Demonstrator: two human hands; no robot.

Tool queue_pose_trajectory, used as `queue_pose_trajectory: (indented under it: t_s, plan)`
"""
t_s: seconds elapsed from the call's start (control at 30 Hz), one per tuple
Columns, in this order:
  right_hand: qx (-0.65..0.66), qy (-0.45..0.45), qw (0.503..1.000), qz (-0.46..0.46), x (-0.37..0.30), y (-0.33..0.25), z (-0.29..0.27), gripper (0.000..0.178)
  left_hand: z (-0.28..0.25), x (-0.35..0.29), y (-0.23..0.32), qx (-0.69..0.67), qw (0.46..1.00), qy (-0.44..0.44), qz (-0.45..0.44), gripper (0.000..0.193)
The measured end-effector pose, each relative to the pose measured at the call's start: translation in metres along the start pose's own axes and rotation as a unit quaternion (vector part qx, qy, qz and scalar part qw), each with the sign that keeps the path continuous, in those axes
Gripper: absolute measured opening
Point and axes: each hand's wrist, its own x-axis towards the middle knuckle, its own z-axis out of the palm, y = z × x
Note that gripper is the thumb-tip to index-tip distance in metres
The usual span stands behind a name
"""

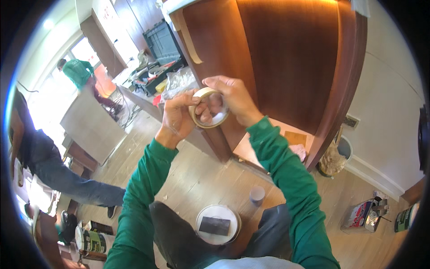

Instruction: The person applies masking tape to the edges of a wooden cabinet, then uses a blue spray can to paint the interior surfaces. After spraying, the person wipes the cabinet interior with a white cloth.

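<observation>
At far left a person in dark trousers point(74, 178) stands with one leg stretched toward the middle; near that leg's foot, lower down, a white-and-green bucket point(94, 240) lies among other containers; farther back, a co-worker in a green top point(78, 73) bends beyond a pale panel point(92, 127); next comes an open dark toolbox point(166, 67), cluttered with tools, with clear plastic wrapping point(180, 81) just beside it; at the centre the left hand point(176, 115) grips the left side of a roll of tape point(218, 119), thumb on the rim, and fingers show through its hole; the roll is up in front of the brown wooden cabinet point(286, 54), above the floor; the right hand point(236, 99) is bent at the roll's upper right, though I cannot tell how firmly it grips; below, between the knees, a dark block point(214, 226) rests on a round white lid point(201, 215); a grey cup point(257, 195) stands to its right; farther right sits a metal can point(362, 216).
</observation>
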Motion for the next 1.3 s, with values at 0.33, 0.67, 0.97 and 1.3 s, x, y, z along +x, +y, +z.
queue_pose_trajectory:
  t_s: [0.33,0.67,0.97,1.3]
  plan:
    - [0.117,-0.125,0.985,0.024,-0.012,0.003,0.034,0.082,0.026,-0.003,0.006,-0.135,0.972,-0.041,0.190,0.061]
    - [0.283,-0.076,0.954,-0.071,-0.028,0.047,0.052,0.080,0.052,-0.003,0.007,-0.055,0.983,-0.090,0.153,0.052]
    - [-0.292,-0.459,0.827,0.142,-0.114,0.047,0.115,0.069,0.037,-0.059,0.012,0.270,0.941,-0.169,0.112,0.049]
    - [-0.250,0.036,0.957,0.144,-0.151,0.074,-0.140,0.044,-0.059,-0.128,-0.052,0.310,0.941,0.135,-0.029,0.024]
